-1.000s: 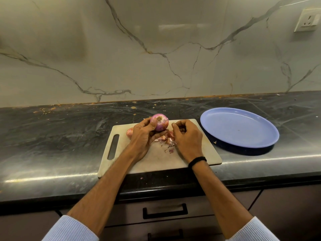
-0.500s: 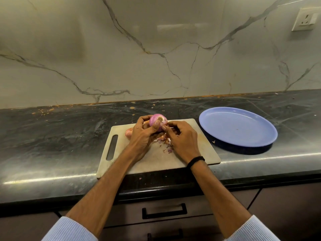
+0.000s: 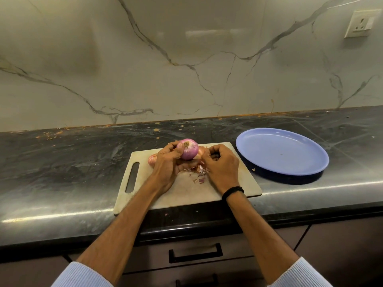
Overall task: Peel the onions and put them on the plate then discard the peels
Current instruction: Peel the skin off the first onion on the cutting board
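Note:
On the pale cutting board point(image 3: 182, 193), my left hand point(image 3: 169, 165) grips a pink-purple onion point(image 3: 188, 151), lifted a little with its root end facing up. Just right of it, my right hand point(image 3: 222, 165) has its fingers curled and pinches a strip of onion peel point(image 3: 202, 160) at the onion's side. A second onion point(image 3: 152, 159) lies on the board, half hidden behind my left hand. Loose peels point(image 3: 200, 172) lie on the board between my hands. The blue plate point(image 3: 286, 156) stands to the right of the board with nothing on it.
The dark stone counter point(image 3: 72, 162) runs left and right, with crumbs along the marble wall. A wall socket point(image 3: 359, 23) sits at the upper right. Below the counter's front edge is a drawer with a black handle point(image 3: 195, 253).
My right hand went from the peel pile up to the onion and has now drawn back slightly to the right. My left hand has turned the onion a little and kept hold of it.

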### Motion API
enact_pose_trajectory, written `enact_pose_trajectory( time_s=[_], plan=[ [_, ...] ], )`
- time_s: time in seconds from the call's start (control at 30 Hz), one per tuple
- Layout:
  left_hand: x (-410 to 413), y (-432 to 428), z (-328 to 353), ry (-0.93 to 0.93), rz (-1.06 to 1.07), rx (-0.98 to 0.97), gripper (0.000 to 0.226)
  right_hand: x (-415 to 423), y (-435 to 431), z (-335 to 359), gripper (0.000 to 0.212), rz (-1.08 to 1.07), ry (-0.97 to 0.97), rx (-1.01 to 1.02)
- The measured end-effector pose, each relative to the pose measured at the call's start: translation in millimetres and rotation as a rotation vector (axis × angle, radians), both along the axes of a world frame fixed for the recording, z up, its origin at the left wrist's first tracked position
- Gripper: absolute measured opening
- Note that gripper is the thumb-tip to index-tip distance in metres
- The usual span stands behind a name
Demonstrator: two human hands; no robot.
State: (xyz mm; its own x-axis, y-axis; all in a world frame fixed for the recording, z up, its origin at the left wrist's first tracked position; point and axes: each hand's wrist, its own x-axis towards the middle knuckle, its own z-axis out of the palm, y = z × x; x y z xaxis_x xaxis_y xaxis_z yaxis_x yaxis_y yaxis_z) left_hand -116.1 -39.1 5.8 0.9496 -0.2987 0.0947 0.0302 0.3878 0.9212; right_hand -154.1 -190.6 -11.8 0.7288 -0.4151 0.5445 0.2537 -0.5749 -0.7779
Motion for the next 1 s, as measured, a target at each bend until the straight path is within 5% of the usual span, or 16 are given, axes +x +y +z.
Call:
enact_pose_trajectory(
  time_s=[0.27,0.83,1.0],
  plan=[
    [2.6,1.8,-1.1,-0.012,0.035,0.020,0.034,-3.0,-1.0,3.7,0.012,-0.134,-0.025,0.106],
    [-3.0,5.0,4.0,0.046,0.054,0.021,0.030,-4.0,1.9,0.5,0.021,-0.117,-0.042,-0.103],
    [-3.0,5.1,3.7,0.081,0.000,-0.013,0.047,-2.2,6.3,-3.3,0.035,-0.015,-0.055,-0.300]
  ],
)
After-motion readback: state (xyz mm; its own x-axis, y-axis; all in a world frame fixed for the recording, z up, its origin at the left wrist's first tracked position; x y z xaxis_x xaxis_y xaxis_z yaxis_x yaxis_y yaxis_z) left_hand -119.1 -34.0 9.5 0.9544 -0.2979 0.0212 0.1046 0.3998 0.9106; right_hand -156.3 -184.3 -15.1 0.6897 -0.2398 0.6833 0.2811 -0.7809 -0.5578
